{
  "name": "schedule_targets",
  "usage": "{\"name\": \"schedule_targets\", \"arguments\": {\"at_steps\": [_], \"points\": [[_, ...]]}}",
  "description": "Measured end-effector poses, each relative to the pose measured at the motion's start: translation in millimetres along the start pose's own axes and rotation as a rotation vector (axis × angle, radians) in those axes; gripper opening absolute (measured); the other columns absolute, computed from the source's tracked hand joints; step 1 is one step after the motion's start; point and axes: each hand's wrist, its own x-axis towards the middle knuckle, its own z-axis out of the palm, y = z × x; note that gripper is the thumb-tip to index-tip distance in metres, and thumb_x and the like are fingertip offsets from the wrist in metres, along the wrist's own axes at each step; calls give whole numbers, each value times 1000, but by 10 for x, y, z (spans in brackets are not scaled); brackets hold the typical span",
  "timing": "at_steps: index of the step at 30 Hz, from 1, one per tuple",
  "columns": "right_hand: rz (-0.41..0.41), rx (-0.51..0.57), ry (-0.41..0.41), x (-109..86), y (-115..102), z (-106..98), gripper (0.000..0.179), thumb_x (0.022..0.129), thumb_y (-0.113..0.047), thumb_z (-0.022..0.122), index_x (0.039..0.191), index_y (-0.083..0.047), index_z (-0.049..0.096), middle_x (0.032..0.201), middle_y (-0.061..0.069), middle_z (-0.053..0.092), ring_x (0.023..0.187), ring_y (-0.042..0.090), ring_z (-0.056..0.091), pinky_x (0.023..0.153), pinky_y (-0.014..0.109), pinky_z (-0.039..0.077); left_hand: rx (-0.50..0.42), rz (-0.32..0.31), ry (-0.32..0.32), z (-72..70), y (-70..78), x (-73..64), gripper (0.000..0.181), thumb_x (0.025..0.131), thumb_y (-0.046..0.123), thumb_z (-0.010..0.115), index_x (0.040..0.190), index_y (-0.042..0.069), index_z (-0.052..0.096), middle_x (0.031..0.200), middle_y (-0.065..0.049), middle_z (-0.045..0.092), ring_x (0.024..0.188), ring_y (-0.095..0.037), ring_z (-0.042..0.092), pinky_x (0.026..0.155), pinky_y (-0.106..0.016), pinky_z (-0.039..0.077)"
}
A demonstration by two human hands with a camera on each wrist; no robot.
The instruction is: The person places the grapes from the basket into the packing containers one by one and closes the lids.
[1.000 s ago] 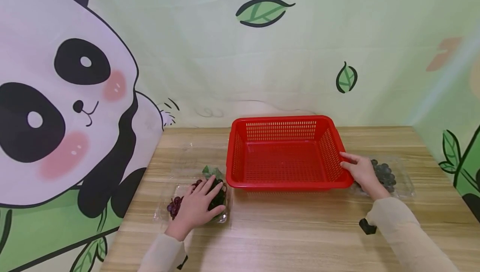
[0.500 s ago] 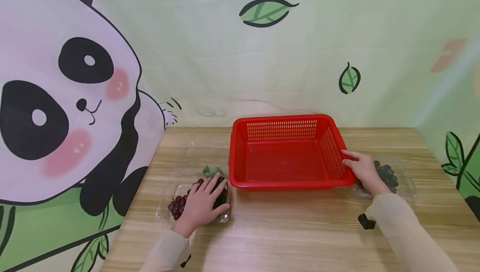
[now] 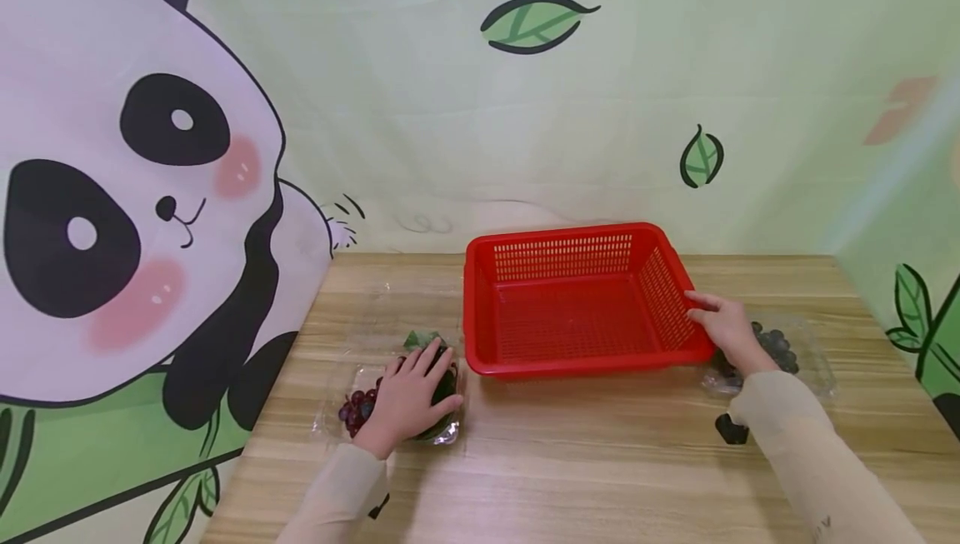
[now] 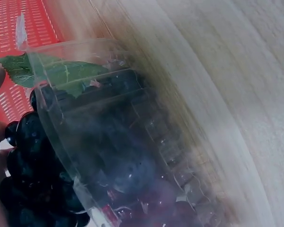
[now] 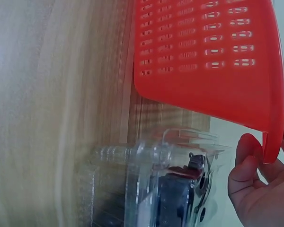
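Observation:
A red plastic basket [image 3: 592, 362] with slotted walls stands in the middle of the table, its right end slightly raised. My right hand [image 3: 727, 334] pinches the rim at that end; the fingers [image 5: 246, 172] curl at the rim in the right wrist view. At the left, my left hand [image 3: 408, 401] rests with spread fingers on grapes [image 3: 356, 411] in a clear plastic box [image 3: 447, 434]. Beyond those fingertips lies a green leaf [image 3: 420, 339]. In the left wrist view, dark grapes [image 4: 31, 146] show beside the box wall. The hand hides part of them.
Beside my right hand, a second clear box [image 3: 819, 373] holds dark grapes [image 3: 777, 348], partly covered by the hand. A clear lid [image 3: 390, 298] lies behind the left box. The wooden table [image 3: 570, 461] meets a printed panda backdrop [image 3: 420, 111] at the back.
The basket's right end has risen slightly with my right hand on its rim, so the basket sits a little askew. My left hand has shifted slightly forward over the grapes.

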Motion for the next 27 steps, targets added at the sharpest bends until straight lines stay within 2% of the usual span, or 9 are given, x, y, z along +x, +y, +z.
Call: {"name": "schedule_targets", "arguments": {"at_steps": [5, 8, 10, 12, 17, 20, 24, 27], "points": [[0, -33, 0, 28, -23, -21, 45, 92, -13, 41, 136, -6, 33, 136, 27, 32, 113, 36, 44, 87, 41, 44, -67, 15, 22, -42, -50, -46, 71, 81, 62, 42, 139, 23, 29, 147, -4, 22, 128, -32, 32, 102, -54, 23], [10, -50, -5, 28, -57, -26, 45, 91, -11, 41, 135, -5, 33, 135, 27, 34, 112, 36, 45, 85, 40, 44, -142, 20, 56, -115, -118, -85, 70, 82, 60, 41, 140, 23, 26, 147, -5, 21, 128, -33, 31, 101, -55, 24], [8, -55, -11, 27, -77, -27, 45, 91, -10, 40, 135, -4, 33, 134, 28, 35, 111, 36, 46, 83, 38, 45, -212, 1, 74, -190, -185, -114, 69, 84, 58, 41, 141, 23, 24, 147, -6, 20, 129, -33, 30, 101, -56, 24], [12, -57, -20, 21, -102, -27, 46, 91, -12, 40, 135, -3, 33, 133, 28, 36, 109, 36, 46, 79, 34, 45, -282, -31, 95, -259, -290, -139, 68, 85, 55, 41, 141, 22, 22, 147, -8, 18, 130, -33, 28, 101, -57, 22], [2, -37, -7, 6, -171, 2, 46, 92, -17, 40, 134, 0, 33, 130, 28, 36, 104, 34, 47, 71, 27, 45, -442, -159, 130, -362, -617, -212, 66, 88, 48, 43, 141, 15, 21, 147, -14, 15, 130, -38, 23, 98, -62, 18], [-31, -34, 28, -6, -217, 38, 46, 92, -17, 39, 133, 2, 35, 131, 27, 35, 105, 34, 44, 77, 35, 46, -523, -228, 135, -364, -782, -265, 66, 89, 46, 43, 142, 14, 18, 147, -15, 12, 130, -40, 21, 98, -63, 19], [-50, -47, 73, -21, -251, 95, 45, 92, -17, 39, 132, 2, 36, 135, 27, 32, 109, 35, 39, 89, 49, 39, -618, -294, 125, -316, -924, -339, 68, 89, 46, 42, 143, 15, 14, 148, -14, 10, 132, -38, 15, 101, -59, 17], [-56, -65, 117, -27, -267, 124, 43, 92, -18, 39, 131, 1, 38, 136, 26, 32, 106, 34, 40, 87, 48, 39, -658, -328, 118, -275, -987, -370, 68, 89, 45, 42, 143, 14, 13, 148, -14, 9, 133, -37, 13, 103, -56, 16]]}}
